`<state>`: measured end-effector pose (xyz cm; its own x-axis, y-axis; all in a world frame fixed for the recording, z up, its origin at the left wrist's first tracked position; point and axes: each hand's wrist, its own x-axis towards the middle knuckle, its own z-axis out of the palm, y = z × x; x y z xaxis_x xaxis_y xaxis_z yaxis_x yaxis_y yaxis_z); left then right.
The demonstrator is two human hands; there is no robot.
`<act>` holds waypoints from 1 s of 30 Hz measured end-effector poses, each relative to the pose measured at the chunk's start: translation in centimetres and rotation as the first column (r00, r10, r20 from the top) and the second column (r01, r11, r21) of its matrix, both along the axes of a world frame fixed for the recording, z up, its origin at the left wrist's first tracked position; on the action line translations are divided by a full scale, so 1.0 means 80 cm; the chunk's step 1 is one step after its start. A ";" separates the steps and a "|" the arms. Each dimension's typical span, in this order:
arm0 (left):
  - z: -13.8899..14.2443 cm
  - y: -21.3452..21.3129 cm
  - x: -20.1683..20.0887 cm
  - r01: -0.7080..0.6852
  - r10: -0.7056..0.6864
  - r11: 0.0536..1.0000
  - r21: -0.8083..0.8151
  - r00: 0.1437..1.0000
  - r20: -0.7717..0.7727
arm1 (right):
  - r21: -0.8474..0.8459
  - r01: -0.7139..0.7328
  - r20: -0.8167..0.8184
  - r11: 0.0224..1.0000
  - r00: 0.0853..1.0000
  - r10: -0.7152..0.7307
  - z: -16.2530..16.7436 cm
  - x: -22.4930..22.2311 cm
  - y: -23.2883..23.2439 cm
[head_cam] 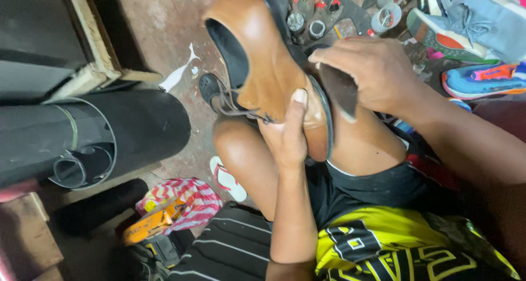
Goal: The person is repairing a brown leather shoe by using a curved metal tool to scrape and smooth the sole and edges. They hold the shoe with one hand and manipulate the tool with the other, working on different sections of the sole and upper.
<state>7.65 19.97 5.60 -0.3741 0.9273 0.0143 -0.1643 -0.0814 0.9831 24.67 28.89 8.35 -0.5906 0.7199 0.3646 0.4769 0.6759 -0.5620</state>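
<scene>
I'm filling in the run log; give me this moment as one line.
left hand: grips brown leather shoe on knee | right hand: holds dark flat piece against sole | rubber rolls beside

brown shoe [263, 56] toe cut off at top edge, sole mostly hidden behind right hand [372, 75], blue sneakers [476, 23] cropped at the right

One camera sits on the person's head. It looks straight down, very close to the lap, with the floor [164, 18] behind.
</scene>
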 end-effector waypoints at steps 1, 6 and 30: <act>0.000 -0.001 -0.001 -0.025 0.028 0.999 -0.039 0.998 0.065 | -0.034 -0.013 -0.004 0.999 1.000 0.013 -0.001 0.002 -0.003; -0.001 0.002 -0.008 -0.047 0.059 0.995 -0.088 0.988 0.139 | -0.036 -0.069 -0.041 0.997 0.997 0.068 -0.007 -0.001 -0.018; 0.001 0.000 -0.005 -0.040 0.043 0.997 -0.065 0.998 0.046 | 0.093 -0.063 0.163 0.994 0.985 0.047 -0.016 -0.009 -0.015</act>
<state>7.27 19.95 5.64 -0.4116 0.9092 -0.0633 -0.2089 -0.0265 0.9776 23.98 27.66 7.04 -0.6847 0.6504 0.3289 0.5163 0.7513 -0.4110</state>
